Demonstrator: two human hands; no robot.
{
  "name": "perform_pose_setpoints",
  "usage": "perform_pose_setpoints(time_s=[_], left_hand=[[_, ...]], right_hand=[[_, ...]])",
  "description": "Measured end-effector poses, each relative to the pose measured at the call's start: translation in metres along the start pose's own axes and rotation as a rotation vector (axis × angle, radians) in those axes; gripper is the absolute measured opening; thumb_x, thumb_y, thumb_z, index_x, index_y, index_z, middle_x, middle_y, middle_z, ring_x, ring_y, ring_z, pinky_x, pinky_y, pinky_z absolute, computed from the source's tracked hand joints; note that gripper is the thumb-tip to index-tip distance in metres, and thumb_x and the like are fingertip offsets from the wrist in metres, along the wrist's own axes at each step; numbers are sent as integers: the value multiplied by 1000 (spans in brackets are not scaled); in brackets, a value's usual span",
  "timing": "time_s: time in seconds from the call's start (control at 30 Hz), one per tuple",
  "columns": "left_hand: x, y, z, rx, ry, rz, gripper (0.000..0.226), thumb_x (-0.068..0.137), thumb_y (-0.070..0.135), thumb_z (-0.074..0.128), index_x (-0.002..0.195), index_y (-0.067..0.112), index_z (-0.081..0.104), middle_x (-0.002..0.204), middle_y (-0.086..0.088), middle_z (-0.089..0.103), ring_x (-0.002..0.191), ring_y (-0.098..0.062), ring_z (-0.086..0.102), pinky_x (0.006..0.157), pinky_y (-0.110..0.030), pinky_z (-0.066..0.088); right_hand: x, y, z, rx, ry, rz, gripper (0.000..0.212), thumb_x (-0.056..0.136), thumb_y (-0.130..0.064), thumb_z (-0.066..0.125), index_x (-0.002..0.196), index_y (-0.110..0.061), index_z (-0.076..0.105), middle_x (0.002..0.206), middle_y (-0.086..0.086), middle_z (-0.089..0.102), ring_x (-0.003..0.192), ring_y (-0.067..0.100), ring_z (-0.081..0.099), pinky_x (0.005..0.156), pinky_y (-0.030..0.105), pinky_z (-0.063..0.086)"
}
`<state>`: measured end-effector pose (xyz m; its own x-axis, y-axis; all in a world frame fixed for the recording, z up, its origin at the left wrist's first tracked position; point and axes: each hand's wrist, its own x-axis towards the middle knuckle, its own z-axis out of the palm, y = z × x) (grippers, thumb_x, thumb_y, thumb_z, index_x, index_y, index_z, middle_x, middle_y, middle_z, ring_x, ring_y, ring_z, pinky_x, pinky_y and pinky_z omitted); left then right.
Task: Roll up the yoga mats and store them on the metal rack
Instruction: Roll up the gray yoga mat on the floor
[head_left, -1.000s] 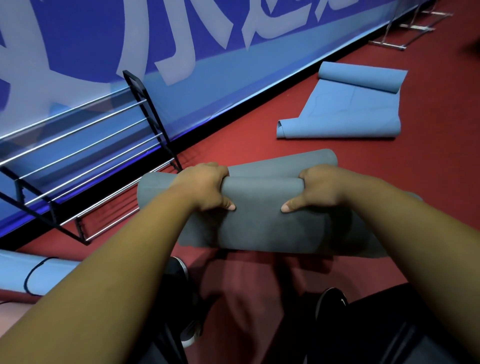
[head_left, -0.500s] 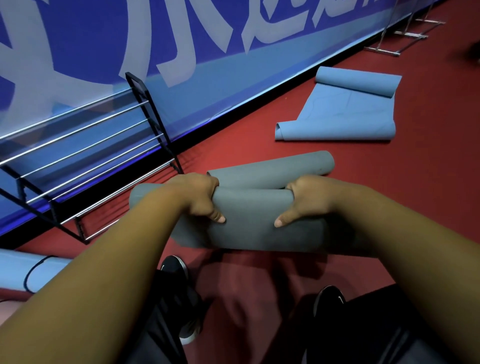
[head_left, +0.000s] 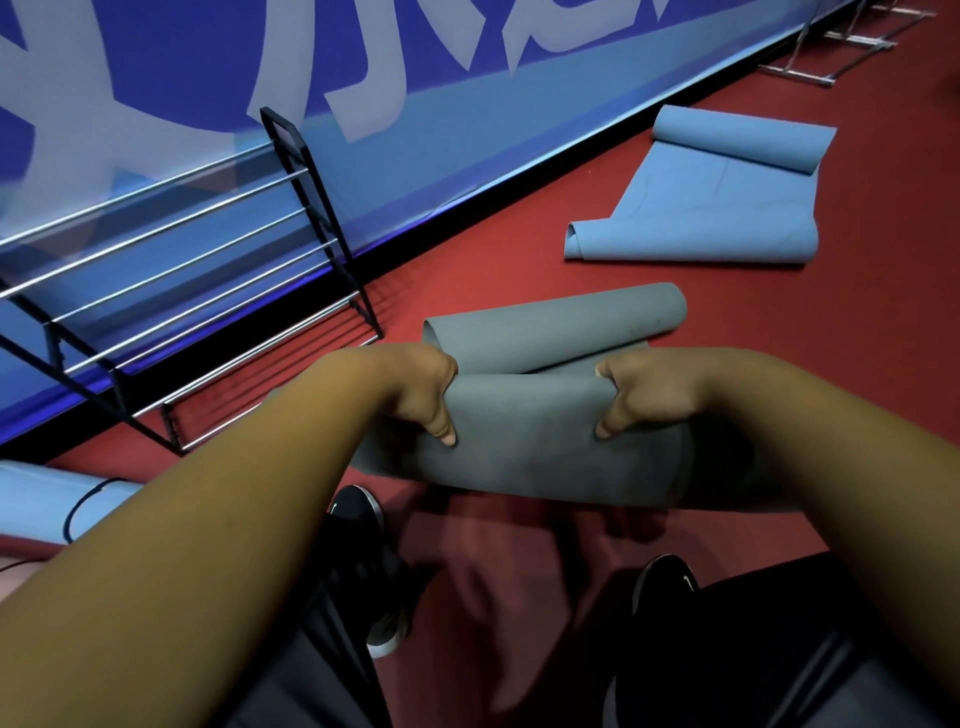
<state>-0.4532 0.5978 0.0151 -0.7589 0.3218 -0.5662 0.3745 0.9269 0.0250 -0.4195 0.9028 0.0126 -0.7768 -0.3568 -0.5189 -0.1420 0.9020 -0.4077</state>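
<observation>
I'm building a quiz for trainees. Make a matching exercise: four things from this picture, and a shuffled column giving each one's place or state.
1 grey mat
2 far blue mat
3 metal rack
4 black shoes

A against the blue wall
B gripped by left hand and right hand
C partly unrolled on the red floor
D between the forearms, nearest the camera

Pairs: 1-B, 2-C, 3-A, 4-D

The person is wearing 2 black sneakers: the left shoe (head_left: 363, 530) is showing a white sole edge, and the right shoe (head_left: 667, 587) is carrying a small white mark. Dark legwear (head_left: 779, 654) is covering both legs. The left hand (head_left: 423, 397), right hand (head_left: 641, 402) and both forearms are showing bare.
</observation>
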Motion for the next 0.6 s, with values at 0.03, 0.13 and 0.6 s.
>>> perform_pose_setpoints(time_s=[0.03,0.13,0.6], left_hand=[[-1,1,0,-22,-17,7,63,69,53,96,115,21,69,108,0,73,98,-25,69,94,-39,59],[-3,3,-1,-96,-44,24,61,76,43,94,121,18,62,113,-1,70,103,-26,68,95,-40,58],[-2,3,5,-262,-101,44,54,82,26,90,120,12,54,115,-9,68,105,-29,69,91,-46,61]], right_hand=[[-1,0,-1,3,-19,-1,30,82,-37,91,100,-25,69,98,-12,76,88,6,72,76,24,56],[-4,6,-2,11,-62,1,26,88,-33,88,91,-29,63,90,-16,70,77,-5,65,58,7,43],[3,10,-4,-123,132,0,58,64,-58,98,72,-15,59,57,-7,61,56,14,54,56,31,40]])
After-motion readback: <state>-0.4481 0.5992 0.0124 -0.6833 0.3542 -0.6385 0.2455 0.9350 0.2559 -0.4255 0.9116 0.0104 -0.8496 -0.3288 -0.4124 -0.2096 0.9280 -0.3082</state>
